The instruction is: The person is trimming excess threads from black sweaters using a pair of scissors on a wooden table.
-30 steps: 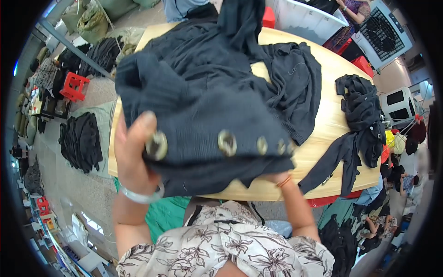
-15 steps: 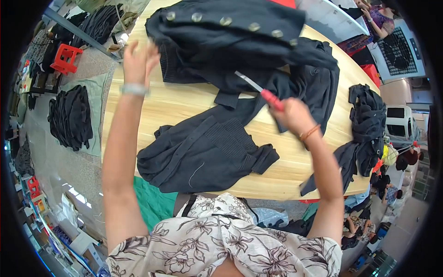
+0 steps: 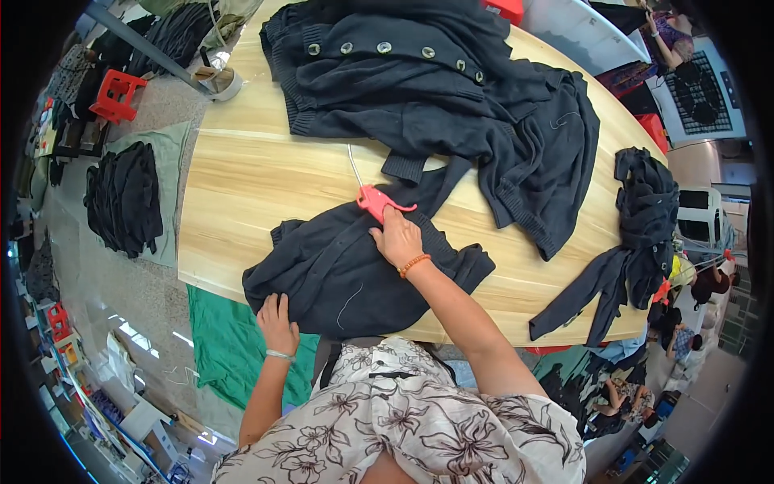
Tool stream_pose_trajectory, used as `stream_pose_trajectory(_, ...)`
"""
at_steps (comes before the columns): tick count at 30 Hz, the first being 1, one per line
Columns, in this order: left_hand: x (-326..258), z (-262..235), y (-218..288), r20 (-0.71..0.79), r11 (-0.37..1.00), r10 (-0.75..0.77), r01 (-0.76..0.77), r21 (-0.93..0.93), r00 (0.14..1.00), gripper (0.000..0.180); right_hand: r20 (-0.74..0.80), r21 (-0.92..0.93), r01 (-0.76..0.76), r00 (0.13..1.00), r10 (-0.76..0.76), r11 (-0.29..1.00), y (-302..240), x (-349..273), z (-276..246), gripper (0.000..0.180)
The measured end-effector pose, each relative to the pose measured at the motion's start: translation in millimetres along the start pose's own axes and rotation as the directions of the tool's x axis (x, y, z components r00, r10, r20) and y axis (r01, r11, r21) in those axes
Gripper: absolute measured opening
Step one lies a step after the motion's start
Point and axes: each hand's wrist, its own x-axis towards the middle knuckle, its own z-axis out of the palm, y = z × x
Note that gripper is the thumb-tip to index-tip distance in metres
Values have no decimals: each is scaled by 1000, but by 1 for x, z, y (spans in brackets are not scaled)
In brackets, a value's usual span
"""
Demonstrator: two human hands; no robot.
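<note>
Lying over the dark sweater [image 3: 355, 298] at the near side of the table, my right hand [image 3: 397, 239] is closed around a red air blow gun [image 3: 376, 202]. Its thin metal nozzle points away toward the far side. My left hand [image 3: 278, 324] rests on the sweater's near left edge, fingers stretched on the cloth and thumb apart. A loose pale thread [image 3: 348, 306] lies on this sweater. Farther off, a dark buttoned cardigan [image 3: 387, 81] is spread out, touching another dark knit garment [image 3: 548, 153] to its right.
The pale wooden table [image 3: 234, 185] has a rounded right edge, where a bunched dark garment [image 3: 645, 202] lies. White bins [image 3: 580, 48] stand beyond it. On the floor are a dark garment pile [image 3: 125, 198], a red stool [image 3: 118, 95] and green cloth [image 3: 222, 347]. Other people sit at the right.
My left hand has come down from the far left to the near sweater's edge. My right hand has moved left and nearer with the blow gun. The cardigan has settled flat.
</note>
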Motion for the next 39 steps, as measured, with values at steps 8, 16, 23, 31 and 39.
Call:
stream_pose_trajectory(8,-11,34,6,2,940,340,-340,-31,940,61,-192,115,-33,980,55,993,102,-96,-3,38)
stream_pose_trajectory(16,14,24,39,45,877,481,-480,-33,876,53,-382,290,64,922,55,955,118,-162,-98,23)
stream_pose_trajectory(23,49,-1,42,191,875,470,-426,-231,862,53,-432,303,124,902,20,945,130,-182,-181,27)
stream_pose_trajectory(31,212,-68,4,-356,903,251,-350,-248,900,58,-753,134,284,652,-89,950,133,-117,-279,21)
stream_pose_trajectory(39,153,-92,129,-411,599,781,-749,283,470,26,-489,-98,149,854,-178,984,171,-199,-296,34)
